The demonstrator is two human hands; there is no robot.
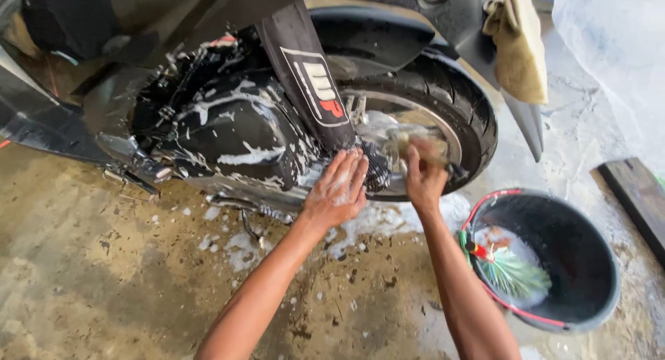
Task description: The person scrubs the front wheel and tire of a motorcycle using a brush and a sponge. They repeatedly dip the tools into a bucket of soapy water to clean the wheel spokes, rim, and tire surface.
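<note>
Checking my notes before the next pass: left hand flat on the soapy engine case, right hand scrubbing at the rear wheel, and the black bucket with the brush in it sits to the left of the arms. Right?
Not quite. The head view shows the black bucket to the right of the arms, beside the right forearm, with the brush in it. The rest holds: left hand lies flat on the soapy engine case, right hand scrubs at the rear wheel.

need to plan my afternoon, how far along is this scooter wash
Soaped already: the engine casing is streaked with foam, and suds lie on the floor. In hand: the right hand scrubs by the rear wheel with a sponge; the left hand braces on the casing. Left: foam not yet rinsed off.
</note>
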